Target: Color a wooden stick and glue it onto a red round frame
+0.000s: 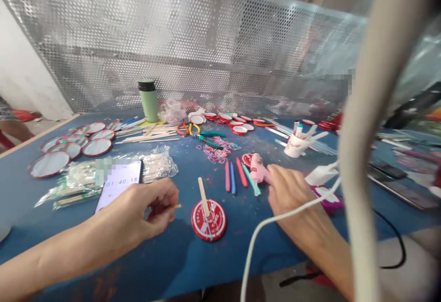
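Our right hand [292, 194] grips the pink glue gun [258, 169], probably light and stiff, best held by its handle; the red disc [217, 223] lies between our hands; our left hand [156, 206] pinches a slim, likely fragile stick [178, 206].

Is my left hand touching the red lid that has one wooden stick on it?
Apart. The head view plainly shows a strip of blue table between the left hand and the red lid.

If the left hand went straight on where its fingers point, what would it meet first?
Likely the red disc bearing a wooden stick; the left hand's height is unclear.
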